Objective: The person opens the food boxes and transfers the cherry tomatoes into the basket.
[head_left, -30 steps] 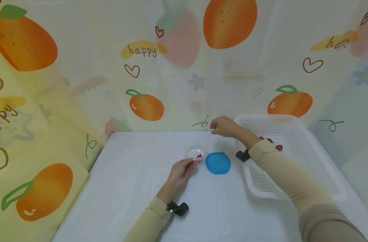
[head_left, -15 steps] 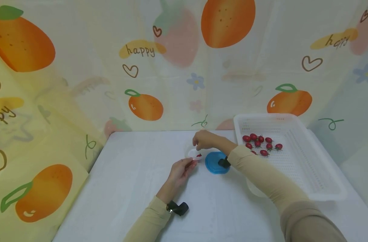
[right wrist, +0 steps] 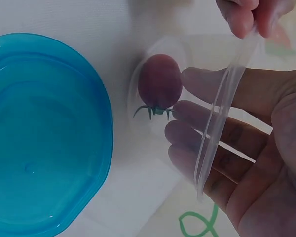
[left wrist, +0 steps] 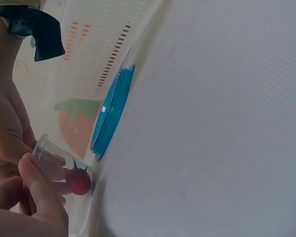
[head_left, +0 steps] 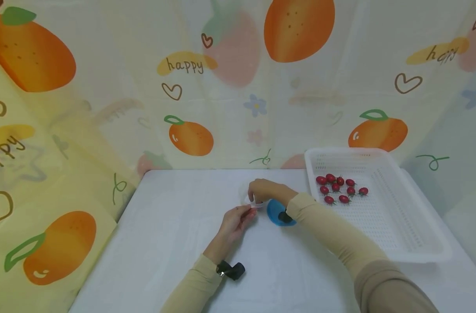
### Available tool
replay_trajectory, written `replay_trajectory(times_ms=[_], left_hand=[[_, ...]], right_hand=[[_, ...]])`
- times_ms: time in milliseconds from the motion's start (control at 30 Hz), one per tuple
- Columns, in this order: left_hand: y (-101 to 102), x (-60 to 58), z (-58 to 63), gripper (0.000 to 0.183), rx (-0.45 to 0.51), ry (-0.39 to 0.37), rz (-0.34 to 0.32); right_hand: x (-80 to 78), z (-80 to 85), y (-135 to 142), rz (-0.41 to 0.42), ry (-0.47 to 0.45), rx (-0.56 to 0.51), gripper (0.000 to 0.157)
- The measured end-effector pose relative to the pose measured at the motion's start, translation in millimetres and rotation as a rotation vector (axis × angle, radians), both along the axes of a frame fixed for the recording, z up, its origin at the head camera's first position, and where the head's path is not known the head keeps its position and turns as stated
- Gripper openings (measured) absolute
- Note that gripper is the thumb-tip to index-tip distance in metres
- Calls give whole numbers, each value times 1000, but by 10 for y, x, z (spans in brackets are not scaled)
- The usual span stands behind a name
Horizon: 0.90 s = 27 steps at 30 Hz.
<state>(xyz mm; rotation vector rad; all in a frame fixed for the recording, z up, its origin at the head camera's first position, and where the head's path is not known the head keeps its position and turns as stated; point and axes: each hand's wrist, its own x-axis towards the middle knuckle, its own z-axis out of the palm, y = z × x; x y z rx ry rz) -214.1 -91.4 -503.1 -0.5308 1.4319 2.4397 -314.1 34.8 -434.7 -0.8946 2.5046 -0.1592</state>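
Observation:
A small clear plastic cup (right wrist: pixel 213 140) stands on the table, and my left hand (head_left: pixel 234 224) pinches its rim between thumb and fingers. My right hand (head_left: pixel 266 190) reaches down into the cup from above. Its fingers (right wrist: pixel 237 133) are spread and fairly straight in the right wrist view, their tips beside a red cherry tomato (right wrist: pixel 160 81) with a green stem at the cup's bottom. One fingertip seems to touch the tomato. Close to the cup lies a blue lid (head_left: pixel 274 213), partly covered by my right wrist in the head view.
At the right stands a white perforated basket (head_left: pixel 394 230) with several cherry tomatoes (head_left: pixel 335 188) near its far left corner. White cloth covers the table (head_left: pixel 175 226). A fruit-printed curtain (head_left: pixel 230 121) hangs behind.
My right hand has moved left and down from beside the basket into the cup, uncovering tomatoes in the basket. The left hand has stayed at the cup's rim.

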Motion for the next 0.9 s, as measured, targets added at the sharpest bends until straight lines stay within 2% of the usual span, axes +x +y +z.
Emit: replay_trajectory(times_ms=[267,500,900], left_hand=[[12,19,3,29,16,12,19],[13,25,4,34,10,7,1],[15,34,10,35,-9,12,-9]], right_hand=[[-14,-51,-28,25,18,31,15],[-17,-85,-55,39,39,70,12],[-19,-107,-53,19,36,67,12]])
